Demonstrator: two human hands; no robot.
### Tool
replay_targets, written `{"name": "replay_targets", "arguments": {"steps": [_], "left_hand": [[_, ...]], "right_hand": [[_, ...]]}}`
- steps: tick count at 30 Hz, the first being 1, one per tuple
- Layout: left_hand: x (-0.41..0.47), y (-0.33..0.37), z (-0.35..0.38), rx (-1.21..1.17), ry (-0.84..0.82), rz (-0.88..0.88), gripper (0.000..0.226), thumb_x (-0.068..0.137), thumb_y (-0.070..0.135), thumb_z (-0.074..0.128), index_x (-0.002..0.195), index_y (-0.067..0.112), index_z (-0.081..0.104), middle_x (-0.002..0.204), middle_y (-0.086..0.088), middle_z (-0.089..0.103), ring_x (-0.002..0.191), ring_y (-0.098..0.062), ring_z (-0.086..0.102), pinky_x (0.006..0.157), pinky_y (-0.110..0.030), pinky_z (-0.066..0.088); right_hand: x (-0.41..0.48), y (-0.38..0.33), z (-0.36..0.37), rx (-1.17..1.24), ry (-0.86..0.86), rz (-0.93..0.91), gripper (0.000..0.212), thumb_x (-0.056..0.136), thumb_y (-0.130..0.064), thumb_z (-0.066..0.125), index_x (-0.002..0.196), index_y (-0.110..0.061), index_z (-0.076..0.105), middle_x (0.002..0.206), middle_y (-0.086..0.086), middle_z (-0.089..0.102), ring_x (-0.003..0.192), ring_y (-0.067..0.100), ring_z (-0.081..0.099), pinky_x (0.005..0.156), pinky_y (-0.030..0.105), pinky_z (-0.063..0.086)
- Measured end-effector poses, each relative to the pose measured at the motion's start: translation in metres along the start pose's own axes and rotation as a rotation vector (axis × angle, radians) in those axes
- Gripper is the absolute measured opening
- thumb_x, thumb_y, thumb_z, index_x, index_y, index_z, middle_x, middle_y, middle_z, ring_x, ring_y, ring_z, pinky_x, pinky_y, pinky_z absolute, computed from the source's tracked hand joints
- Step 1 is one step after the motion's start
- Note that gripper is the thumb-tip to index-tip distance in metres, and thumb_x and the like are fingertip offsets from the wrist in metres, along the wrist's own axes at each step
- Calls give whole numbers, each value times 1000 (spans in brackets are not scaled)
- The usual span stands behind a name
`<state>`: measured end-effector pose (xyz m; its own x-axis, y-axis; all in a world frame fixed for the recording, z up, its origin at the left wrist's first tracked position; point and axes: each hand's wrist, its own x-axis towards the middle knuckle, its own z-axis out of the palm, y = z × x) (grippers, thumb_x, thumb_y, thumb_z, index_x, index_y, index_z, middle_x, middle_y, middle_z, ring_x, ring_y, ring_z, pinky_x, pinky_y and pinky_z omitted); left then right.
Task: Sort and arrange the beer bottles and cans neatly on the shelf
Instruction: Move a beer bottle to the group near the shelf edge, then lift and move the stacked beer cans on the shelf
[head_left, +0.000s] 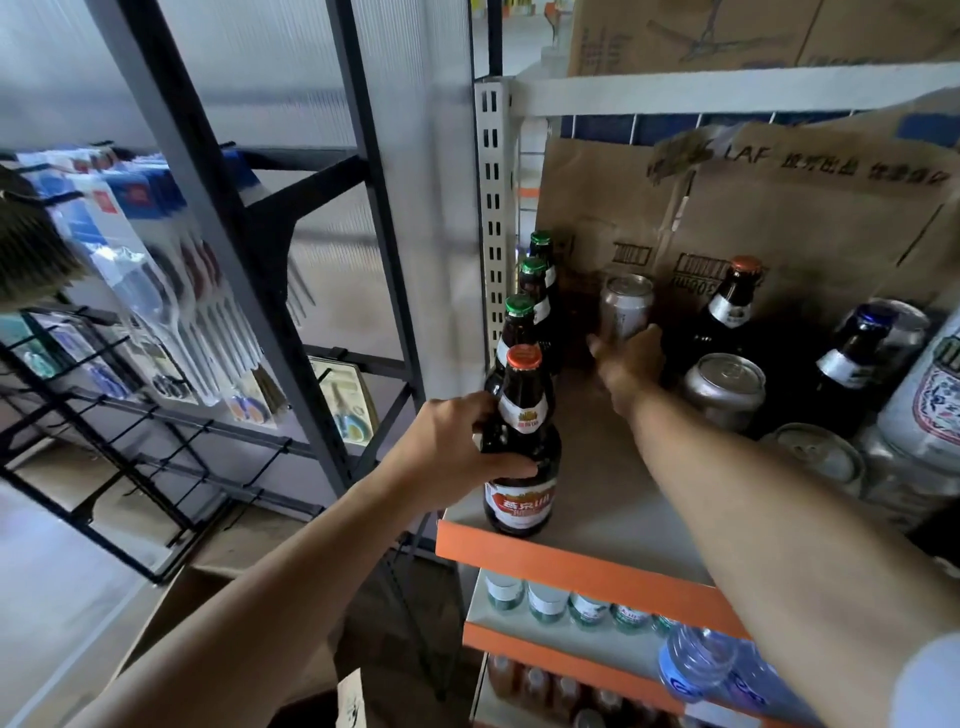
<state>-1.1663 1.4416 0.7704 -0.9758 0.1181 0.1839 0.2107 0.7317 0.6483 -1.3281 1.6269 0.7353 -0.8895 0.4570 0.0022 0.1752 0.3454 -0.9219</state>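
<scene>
Left hand (457, 441): curled round the shoulder of the red-capped bottle (522, 441), which stands upright at the front left corner of the shelf (597, 467). Keep the bottle vertical.
Row: the green-capped bottles (519, 312) run back along the left edge. Line yours up squarely with them.
Right hand (628, 364): fingers spread about the silver can (626, 306) towards the back. Whether they have closed on it, you cannot tell. Grip low, clear of the dark bottle (727, 317) beside it.

Red-capped brown beer bottle (521, 441) stands upright at the shelf's (571, 558) front left corner, in my left grip (457, 447); three green-capped bottles (519, 319) file behind it, silver cans (723, 387) stand to the right.
</scene>
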Motion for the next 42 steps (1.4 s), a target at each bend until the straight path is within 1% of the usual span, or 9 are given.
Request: {"name": "replay_targets", "arguments": {"steps": [7,13,22,25,28,32,34,39,42], "left_hand": [[-1,0,0,-23,-3,12,49,66,28,88,108,17,68,102,7,71,93,2,62,73,4,41],[1,0,1,-8,-2,-9,50,64,30,89,107,17,68,104,5,72,95,-2,64,77,-4,46],[-2,2,1,-26,0,3,50,65,25,88,109,15,68,95,13,65,90,5,59,70,5,39],[-3,1,1,-30,-2,2,49,68,25,87,112,16,67,94,17,61,90,4,58,69,5,39],[-4,1,1,-31,-2,8,49,68,25,86,112,16,67,96,17,61,92,4,57,69,5,39],[-3,3,0,-50,-17,-9,49,68,23,87,113,18,66,97,16,61,83,13,54,64,1,43],[-2,2,0,-46,-23,-22,47,68,25,87,109,24,65,96,16,62,82,16,53,65,1,43],[-1,4,1,-1,-15,-43,47,68,27,86,110,22,65,98,11,65,92,-1,60,72,-4,39],[-3,4,3,-6,16,-30,46,69,28,85,110,23,66,101,10,67,97,-2,61,75,-10,42]], "right_hand": [[15,6,9,11,21,15,90,82,-22,78,149,1,23,149,20,43,137,33,42,111,37,34],[25,8,12,-34,52,-24,75,84,-22,74,143,-2,33,143,22,47,132,36,47,107,40,37],[8,12,10,-166,30,-178,67,81,-16,77,129,7,38,136,27,43,127,40,44,102,40,33],[-7,14,8,-68,-1,-238,58,80,-14,78,120,7,43,125,26,52,117,36,53,92,33,38],[-20,6,-5,6,-31,-280,51,81,-16,78,114,4,44,115,21,57,106,30,57,75,19,32],[-34,-16,-32,35,-36,-282,51,79,-28,78,111,-6,45,116,16,60,105,31,60,84,32,46],[-43,-24,-46,51,-20,-295,49,77,-32,79,105,-13,44,116,12,62,103,28,61,84,31,47],[-69,-32,-76,73,-48,-343,48,76,-32,80,101,-18,42,110,2,61,92,17,55,79,25,40],[-84,-31,-88,133,-69,-370,46,75,-32,82,104,-15,50,105,-2,62,92,14,58,81,28,46]]}}
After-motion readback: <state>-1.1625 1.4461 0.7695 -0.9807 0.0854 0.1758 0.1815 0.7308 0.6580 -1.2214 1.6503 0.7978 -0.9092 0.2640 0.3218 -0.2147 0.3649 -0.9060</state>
